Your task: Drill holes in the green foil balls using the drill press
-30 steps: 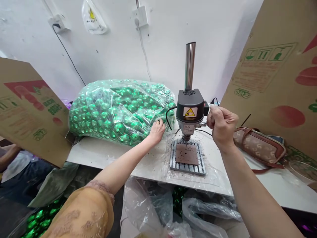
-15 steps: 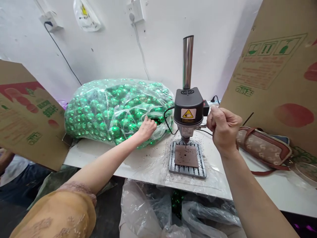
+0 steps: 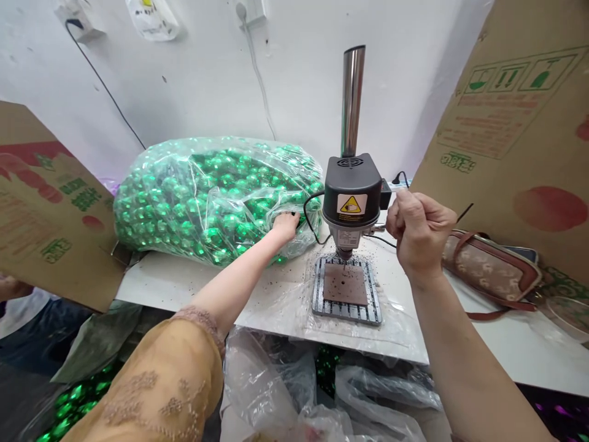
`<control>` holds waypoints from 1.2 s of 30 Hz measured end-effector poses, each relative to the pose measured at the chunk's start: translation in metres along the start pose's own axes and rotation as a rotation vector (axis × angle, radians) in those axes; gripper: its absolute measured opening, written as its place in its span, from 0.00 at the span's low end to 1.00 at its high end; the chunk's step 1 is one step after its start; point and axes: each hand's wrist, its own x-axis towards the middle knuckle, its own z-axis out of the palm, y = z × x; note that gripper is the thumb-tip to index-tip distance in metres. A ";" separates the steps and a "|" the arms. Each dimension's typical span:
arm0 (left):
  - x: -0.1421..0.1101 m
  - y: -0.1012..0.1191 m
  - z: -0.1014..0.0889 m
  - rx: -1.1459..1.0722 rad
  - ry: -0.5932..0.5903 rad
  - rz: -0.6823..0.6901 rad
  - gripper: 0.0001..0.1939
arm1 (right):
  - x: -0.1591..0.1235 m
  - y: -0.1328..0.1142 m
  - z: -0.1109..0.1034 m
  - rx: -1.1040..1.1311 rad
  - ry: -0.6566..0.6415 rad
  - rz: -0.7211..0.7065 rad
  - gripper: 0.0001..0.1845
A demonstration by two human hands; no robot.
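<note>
A large clear plastic bag (image 3: 151, 209) full of shiny green faceted balls lies on the bench. My left hand (image 3: 286, 224) reaches into the opening at its right end; the fingertips are hidden inside, so I cannot see what they hold. To the right stands a small bench drill press (image 3: 352, 184) with a black motor housing and a chrome column. My right hand (image 3: 416, 227) is closed in a fist around its feed lever (image 3: 378, 228). Under the chuck, a brown square board (image 3: 345, 284) with a small hole rests on the slotted metal base (image 3: 319, 310).
Open cardboard boxes rise at the left (image 3: 50, 209) and right (image 3: 519, 123). A patterned handbag (image 3: 492, 264) sits right of my right arm. Dark shavings litter the bench (image 3: 409, 334). Plastic bags (image 3: 267, 380) bulge below its front edge. Another person's legs (image 3: 41, 331) show at far left.
My left hand first drew left along the bag's opening, then pushed back right and deeper into it. My right hand has stayed on the lever. The camera view has shifted slightly.
</note>
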 end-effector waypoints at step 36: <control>-0.102 0.102 0.101 -1.990 0.111 -0.221 0.30 | 0.002 -0.002 0.006 -0.049 0.020 -0.188 0.26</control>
